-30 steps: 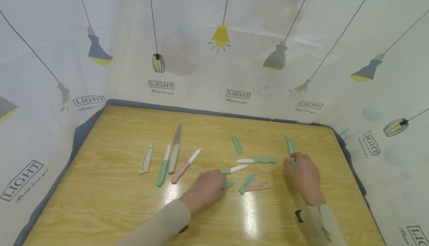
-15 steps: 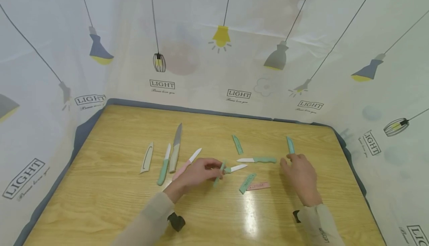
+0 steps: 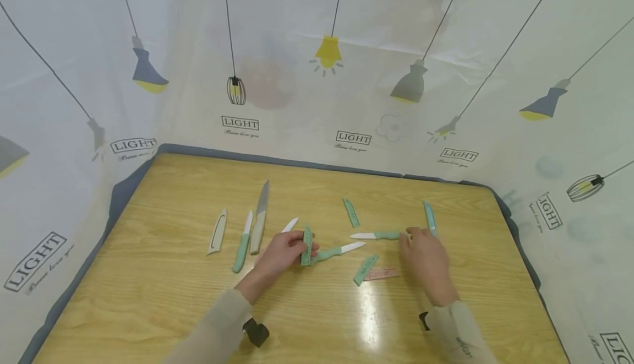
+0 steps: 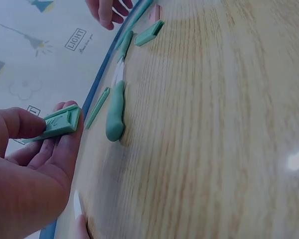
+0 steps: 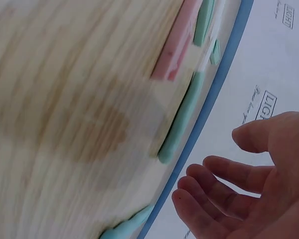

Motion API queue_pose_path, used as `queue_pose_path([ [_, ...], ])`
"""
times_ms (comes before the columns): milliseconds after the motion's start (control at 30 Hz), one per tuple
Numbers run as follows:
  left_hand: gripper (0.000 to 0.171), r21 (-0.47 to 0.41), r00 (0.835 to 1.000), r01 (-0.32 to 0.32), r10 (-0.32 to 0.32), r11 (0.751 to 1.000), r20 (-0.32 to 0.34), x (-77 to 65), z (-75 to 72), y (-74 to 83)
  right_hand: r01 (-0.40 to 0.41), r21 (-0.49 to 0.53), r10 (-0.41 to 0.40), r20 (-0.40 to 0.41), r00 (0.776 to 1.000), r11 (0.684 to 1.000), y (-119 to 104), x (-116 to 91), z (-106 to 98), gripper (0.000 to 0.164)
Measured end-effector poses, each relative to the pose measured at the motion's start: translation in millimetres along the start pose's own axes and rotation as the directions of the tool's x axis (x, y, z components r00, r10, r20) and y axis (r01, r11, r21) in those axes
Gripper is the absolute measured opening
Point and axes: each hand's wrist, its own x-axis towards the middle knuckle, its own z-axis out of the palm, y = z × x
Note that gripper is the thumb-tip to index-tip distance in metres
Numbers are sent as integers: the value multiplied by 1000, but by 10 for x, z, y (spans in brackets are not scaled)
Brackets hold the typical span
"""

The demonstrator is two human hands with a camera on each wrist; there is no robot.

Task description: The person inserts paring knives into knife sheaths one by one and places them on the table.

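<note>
Green sheath (image 4: pixel 62 122) sits pinched in left hand (image 4: pixel 34 174).

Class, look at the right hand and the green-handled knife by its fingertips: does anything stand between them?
Nothing visible does. The right wrist view shows a free gap between the right hand and the green-handled knife. In the head view, the pink sheath lies lower down, off that path.

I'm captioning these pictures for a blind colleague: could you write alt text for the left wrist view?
A left hand holds a green blade cover between thumb and fingers above a wooden table. On the table, a green-handled knife lies beside a second green cover. Part of a right hand shows at the top.
</note>
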Motion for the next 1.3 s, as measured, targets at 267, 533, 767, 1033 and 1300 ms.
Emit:
queue_pose_path([
  [267, 35, -65, 997, 11, -17, 998, -79, 20, -29, -8, 150, -16, -151, -70, 986, 989, -107, 19, 172, 33],
  [533, 35, -169, 987, -6, -21, 986, -160, 10, -59, 32, 284, -57, -285, -21, 958, 957, -162, 111, 268, 32],
  [767, 39, -198, 987, -10, -23, 980, -162, 12, -77, 59, 339, -88, -342, -26, 939, 937, -156, 176, 333, 28],
  [1033, 40, -211, 986, -15, -20, 977, -163, 39, -59, 94, 365, -67, -369, -61, 928, 929, -96, 204, 371, 21],
  [1300, 40, -213, 988, -21, -12, 977, -156, 53, -82, 90, 403, -95, -407, -22, 913, 910, -47, 237, 363, 20],
])
